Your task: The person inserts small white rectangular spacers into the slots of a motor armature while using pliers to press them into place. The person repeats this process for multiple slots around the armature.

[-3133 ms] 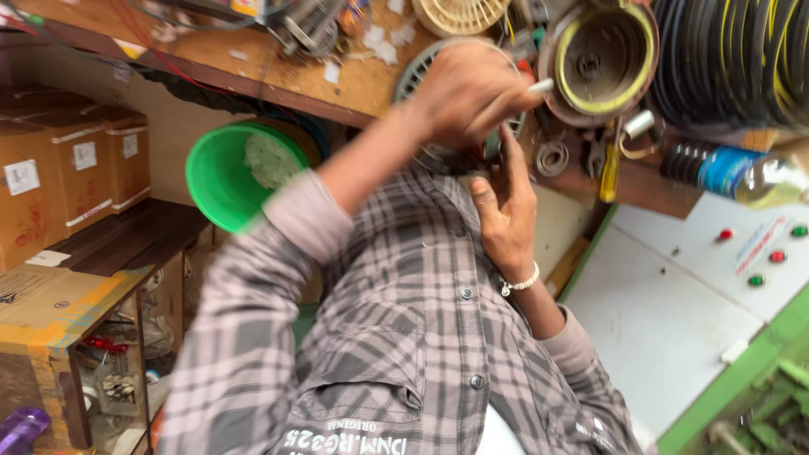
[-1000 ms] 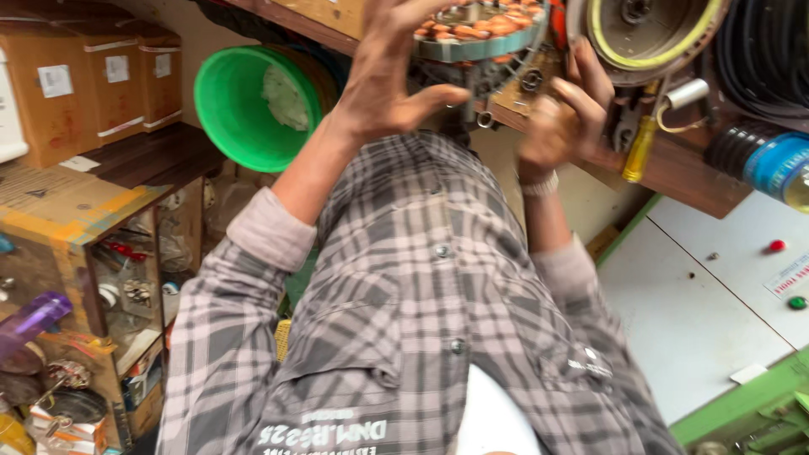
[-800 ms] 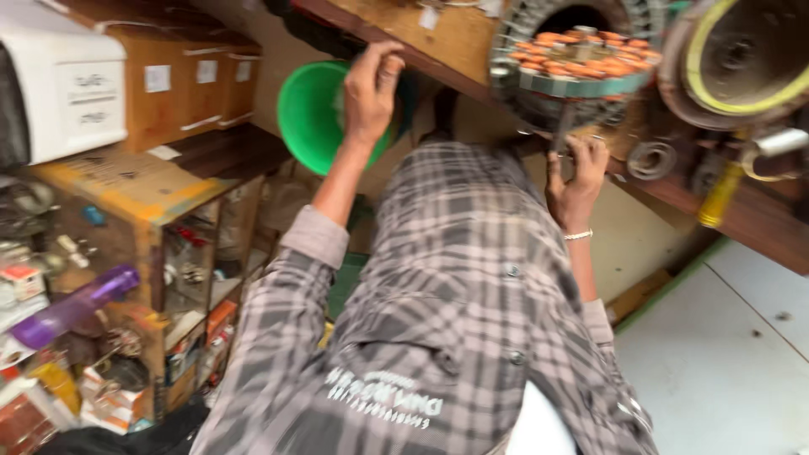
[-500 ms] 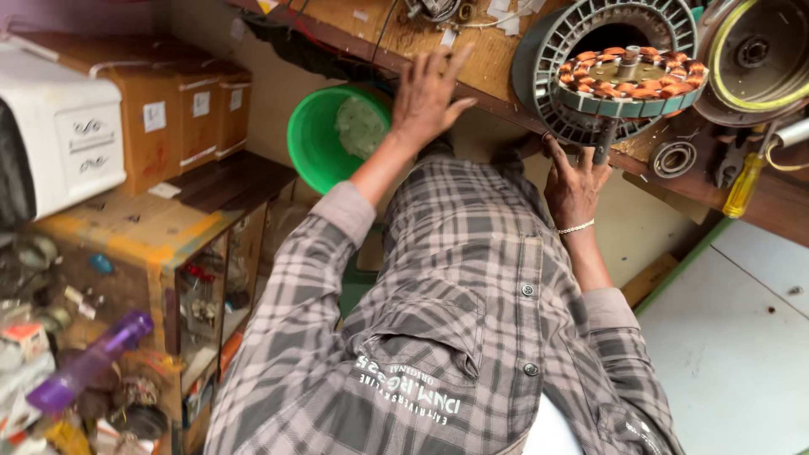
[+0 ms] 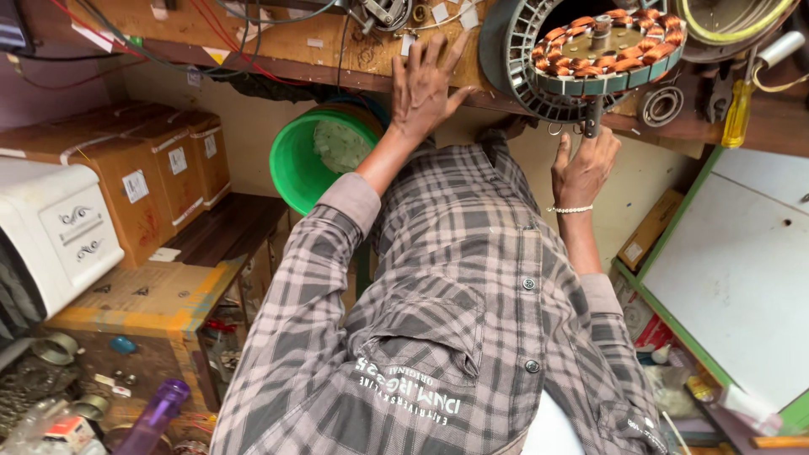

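A round motor stator with copper windings stands on its shaft at the edge of a wooden workbench. My right hand, with a bead bracelet on the wrist, grips the shaft just below the stator. My left hand lies flat on the bench top, fingers spread, holding nothing, a little to the left of the stator. My checked shirt fills the lower middle of the view.
A grey slotted motor housing sits behind the stator, with a bearing ring and a yellow screwdriver to its right. A green bucket hangs under the bench. Cardboard boxes, a white appliance and a green-edged white panel flank me.
My left hand left the stator, swung out to the left and came back to rest flat on the bench. My right hand stayed under the stator. The view swung about.
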